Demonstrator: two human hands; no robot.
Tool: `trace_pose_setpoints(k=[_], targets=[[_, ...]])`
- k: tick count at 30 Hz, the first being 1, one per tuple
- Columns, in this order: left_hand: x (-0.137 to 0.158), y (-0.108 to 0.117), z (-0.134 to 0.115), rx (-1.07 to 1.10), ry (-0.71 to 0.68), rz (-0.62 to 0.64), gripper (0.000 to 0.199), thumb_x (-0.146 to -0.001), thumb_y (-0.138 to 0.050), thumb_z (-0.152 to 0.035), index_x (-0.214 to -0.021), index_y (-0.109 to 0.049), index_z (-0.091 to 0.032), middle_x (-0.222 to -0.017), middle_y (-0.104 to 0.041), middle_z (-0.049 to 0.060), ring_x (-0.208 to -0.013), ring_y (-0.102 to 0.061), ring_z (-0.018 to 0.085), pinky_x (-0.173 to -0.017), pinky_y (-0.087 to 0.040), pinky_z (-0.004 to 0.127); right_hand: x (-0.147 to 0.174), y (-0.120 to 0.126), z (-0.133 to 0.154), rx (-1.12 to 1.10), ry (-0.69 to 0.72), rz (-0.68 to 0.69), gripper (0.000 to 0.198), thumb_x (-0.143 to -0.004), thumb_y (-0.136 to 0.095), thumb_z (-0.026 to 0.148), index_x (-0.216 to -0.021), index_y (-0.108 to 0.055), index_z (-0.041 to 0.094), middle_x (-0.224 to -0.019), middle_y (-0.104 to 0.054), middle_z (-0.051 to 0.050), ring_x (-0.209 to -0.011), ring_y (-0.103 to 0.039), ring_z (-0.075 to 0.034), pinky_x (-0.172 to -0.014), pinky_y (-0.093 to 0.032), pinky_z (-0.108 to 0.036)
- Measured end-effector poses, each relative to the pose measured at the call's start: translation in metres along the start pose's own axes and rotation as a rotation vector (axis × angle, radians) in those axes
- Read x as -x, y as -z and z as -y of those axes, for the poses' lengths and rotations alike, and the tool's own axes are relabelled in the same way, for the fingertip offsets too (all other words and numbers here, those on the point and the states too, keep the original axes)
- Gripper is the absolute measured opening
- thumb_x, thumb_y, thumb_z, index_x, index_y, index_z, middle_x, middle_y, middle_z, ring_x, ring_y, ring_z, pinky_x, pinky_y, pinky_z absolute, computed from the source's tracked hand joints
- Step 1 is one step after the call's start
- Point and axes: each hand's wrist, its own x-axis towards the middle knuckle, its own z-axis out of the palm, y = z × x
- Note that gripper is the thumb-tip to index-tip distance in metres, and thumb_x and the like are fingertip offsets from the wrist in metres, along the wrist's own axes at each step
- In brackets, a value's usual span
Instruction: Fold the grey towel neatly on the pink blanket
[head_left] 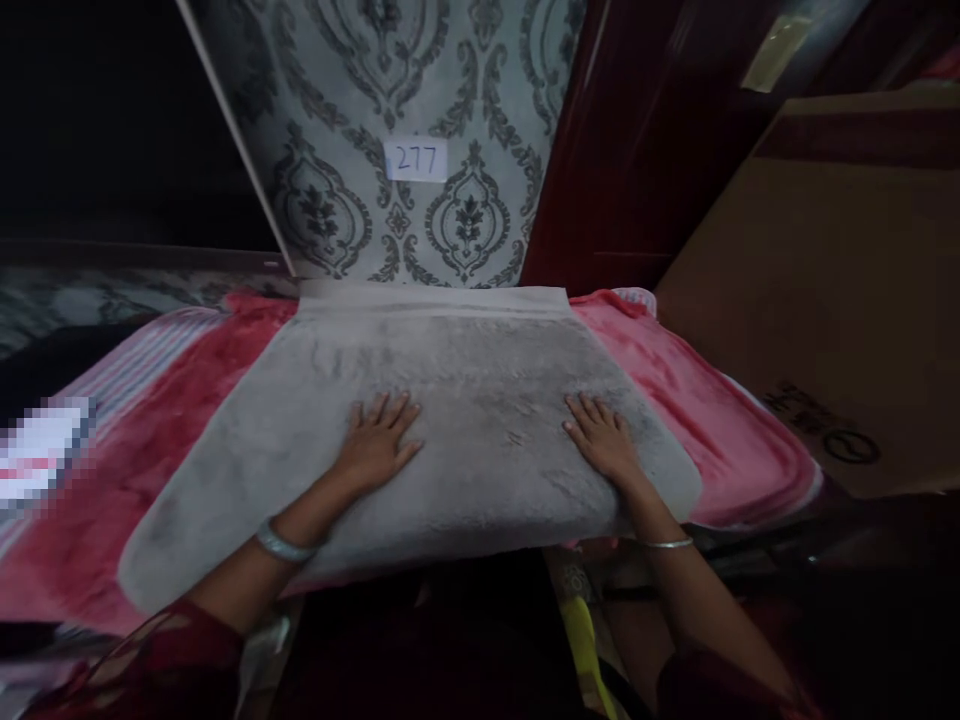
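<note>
A grey plush cloth (480, 440) lies spread out, with a pale band (435, 298) along its far edge. My left hand (377, 440) rests flat on it, left of the middle, fingers spread. On the right part of the same cloth my right hand (602, 435) also lies palm down with its fingers apart. Neither hand holds anything. Beneath the grey cloth, a pink and red plush blanket (720, 430) shows on both sides. The near edge of the grey cloth hangs over the front.
A large cardboard box (840, 280) stands at the right. Behind the cloth is a patterned wall (465, 90) with a paper label (416, 159) reading 277. A dark screen-like panel (127, 130) is at the left. Something yellow (585, 650) shows below the front edge.
</note>
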Motion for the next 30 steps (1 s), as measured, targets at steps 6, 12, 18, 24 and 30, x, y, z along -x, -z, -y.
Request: trace_pose_setpoints(k=[6, 12, 18, 24, 30], targets=[[0.071, 0.01, 0.106, -0.061, 0.474, -0.025, 0.07, -0.097, -0.027, -0.06, -0.16, -0.026, -0.03, -0.169, -0.018, 0.006, -0.153, -0.018, 0.041, -0.115, -0.021, 0.069, 0.003, -0.015, -0.009, -0.009, 0.007, -0.032, 0.062, -0.102, -0.021, 0.052, -0.159, -0.031, 0.031, -0.165, -0.031, -0.005, -0.149, -0.029, -0.031, -0.117, -0.027, -0.059], [0.068, 0.028, 0.119, -0.08, 0.577, -0.093, 0.068, -0.098, -0.032, -0.054, -0.152, -0.04, -0.014, -0.162, -0.031, 0.02, -0.15, -0.026, 0.038, -0.118, -0.019, 0.064, -0.02, -0.011, 0.004, -0.078, -0.04, -0.072, 0.065, -0.101, -0.022, 0.052, -0.155, -0.041, 0.022, -0.159, -0.04, -0.012, -0.146, -0.034, -0.033, -0.113, -0.035, -0.057], [-0.025, 0.026, 0.037, 0.042, 0.037, -0.103, 0.064, -0.098, -0.04, -0.049, -0.156, -0.034, -0.021, -0.167, -0.024, 0.012, -0.155, -0.017, 0.032, -0.123, -0.014, 0.058, -0.061, 0.016, 0.113, -0.083, 0.134, -0.108, 0.061, -0.103, -0.023, 0.046, -0.158, -0.035, 0.022, -0.162, -0.035, -0.012, -0.149, -0.029, -0.031, -0.115, -0.031, -0.056], [-0.048, 0.002, 0.039, 0.064, 0.169, -0.101, 0.069, -0.097, -0.035, -0.06, -0.155, -0.038, -0.022, -0.164, -0.03, 0.015, -0.152, -0.024, 0.033, -0.122, -0.015, 0.059, -0.057, -0.003, 0.152, -0.011, 0.197, -0.043, 0.059, -0.103, -0.022, 0.05, -0.158, -0.033, 0.031, -0.166, -0.027, -0.006, -0.151, -0.024, -0.031, -0.116, -0.026, -0.062], [0.005, 0.014, 0.145, 0.028, 0.564, -0.062, 0.068, -0.099, -0.026, -0.058, -0.155, -0.037, -0.022, -0.165, -0.027, 0.013, -0.153, -0.022, 0.033, -0.12, -0.018, 0.061, -0.061, -0.013, 0.143, -0.018, 0.208, -0.054, 0.062, -0.101, -0.02, 0.053, -0.158, -0.034, 0.033, -0.166, -0.028, -0.006, -0.151, -0.024, -0.032, -0.116, -0.025, -0.064]])
